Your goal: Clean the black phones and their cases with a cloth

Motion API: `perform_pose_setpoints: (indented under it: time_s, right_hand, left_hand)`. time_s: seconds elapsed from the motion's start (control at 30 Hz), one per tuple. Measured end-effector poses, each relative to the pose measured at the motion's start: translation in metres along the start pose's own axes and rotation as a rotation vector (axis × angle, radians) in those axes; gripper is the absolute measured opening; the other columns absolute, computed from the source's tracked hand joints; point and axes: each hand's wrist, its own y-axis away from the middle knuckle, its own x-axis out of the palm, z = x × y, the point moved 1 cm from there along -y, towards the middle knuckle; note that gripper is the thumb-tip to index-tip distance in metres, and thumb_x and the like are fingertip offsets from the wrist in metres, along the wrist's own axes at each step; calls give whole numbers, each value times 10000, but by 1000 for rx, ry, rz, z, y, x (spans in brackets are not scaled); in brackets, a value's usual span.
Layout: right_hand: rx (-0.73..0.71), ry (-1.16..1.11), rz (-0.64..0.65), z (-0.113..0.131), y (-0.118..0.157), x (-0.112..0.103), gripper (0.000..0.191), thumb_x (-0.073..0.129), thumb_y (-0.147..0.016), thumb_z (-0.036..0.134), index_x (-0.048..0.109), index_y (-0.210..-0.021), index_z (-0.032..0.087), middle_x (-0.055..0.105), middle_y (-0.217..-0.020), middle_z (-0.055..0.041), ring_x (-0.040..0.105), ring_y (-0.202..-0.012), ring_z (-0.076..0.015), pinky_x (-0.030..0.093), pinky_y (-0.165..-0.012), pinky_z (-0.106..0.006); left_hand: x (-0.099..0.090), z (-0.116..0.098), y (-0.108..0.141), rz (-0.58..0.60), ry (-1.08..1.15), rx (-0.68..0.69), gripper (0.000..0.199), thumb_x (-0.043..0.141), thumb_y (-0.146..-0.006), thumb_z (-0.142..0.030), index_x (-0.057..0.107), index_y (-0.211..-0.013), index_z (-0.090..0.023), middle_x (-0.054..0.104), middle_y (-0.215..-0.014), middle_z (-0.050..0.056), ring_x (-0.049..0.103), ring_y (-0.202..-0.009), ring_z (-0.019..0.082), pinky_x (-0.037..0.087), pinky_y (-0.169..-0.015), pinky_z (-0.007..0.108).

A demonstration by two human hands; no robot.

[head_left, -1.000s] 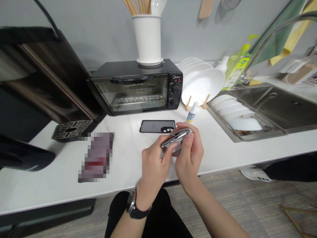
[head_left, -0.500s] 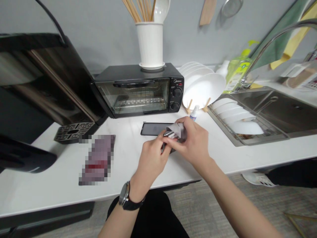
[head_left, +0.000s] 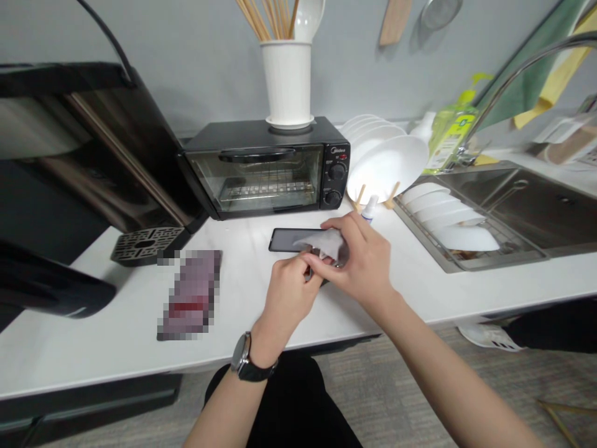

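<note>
A grey cloth [head_left: 330, 241] is bunched in my right hand [head_left: 361, 261], whose fingers press it against a small metallic object. My left hand [head_left: 291, 283] pinches that small object from the left; it is mostly hidden between the fingers, so I cannot make out what it is. Both hands meet above the white counter. Behind them a black-framed phone [head_left: 284, 240] lies flat, partly covered by the cloth. A small white spray bottle [head_left: 369, 208] stands just beyond my right hand.
A toaster oven [head_left: 265, 180] stands at the back, holding a white utensil pot [head_left: 289, 84]. Plates [head_left: 387, 165] and a sink [head_left: 536, 205] with a dish rack are on the right. A coffee machine [head_left: 140, 143] and a pixelated flat item [head_left: 193, 292] are on the left.
The cloth has shifted and now spreads further left over the phone, covering more of the small object. The view has moved slightly, while my hands stay together.
</note>
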Motion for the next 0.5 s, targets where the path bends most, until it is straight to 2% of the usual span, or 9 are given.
perform_pose_setpoints:
  time_s: [0.07,0.17,0.23,0.3,0.37,0.43,0.5]
  right_hand:
    - [100,16,-4,0,1,-3,416,647,-920,612,647,-964,199,669,-833,-45,608,-759,-209,429,-679,-337]
    - [66,-9,6,4,-2,-5,346,649,-917,552,635,-901,206,658,-813,-46,594,-759,-219,434,-682,-348]
    - [-42,-81,26,7,-6,-5,229,617,-944,420,656,-930,195,689,-867,-61,619,-834,-236,480,-769,-379]
    - [-189,-144,57,9,-9,-4,144,564,-958,273,678,-993,193,733,-950,-60,651,-947,-238,488,-959,-429]
    - [-352,-164,86,9,-12,-2,204,520,-969,180,690,-1078,202,760,-1024,-44,664,-1003,-218,440,-1087,-449]
    - [-436,-142,108,6,-13,-2,282,505,-982,172,678,-1202,204,763,-1032,-38,665,-972,-212,468,-1033,-428]
    - [-322,-87,103,1,-13,-3,302,557,-989,295,664,-1246,176,747,-976,-53,655,-876,-220,501,-842,-381]
  left_hand:
    - [0,0,0,-1,38,24,197,652,-866,-154,678,-672,-177,644,-540,-7,574,-494,133,402,-538,233]
    - [0,1,0,5,25,41,165,649,-844,-116,690,-693,-170,676,-571,4,586,-499,134,384,-525,234]
    - [-1,2,0,8,-27,70,195,638,-811,-87,654,-639,-177,672,-563,13,595,-505,148,399,-547,251]
    - [-1,3,-1,5,-92,102,214,628,-762,-62,612,-589,-187,665,-557,24,605,-526,169,420,-578,274]
    - [-1,4,-2,7,-124,102,210,619,-730,-48,598,-578,-192,666,-566,26,606,-546,178,427,-590,283]
    - [-2,5,-3,33,-99,66,214,618,-742,-48,601,-584,-192,656,-561,10,589,-544,164,421,-576,268]
    - [-4,4,-4,76,-35,24,230,626,-790,-66,612,-594,-186,640,-548,-12,575,-530,142,404,-554,246]
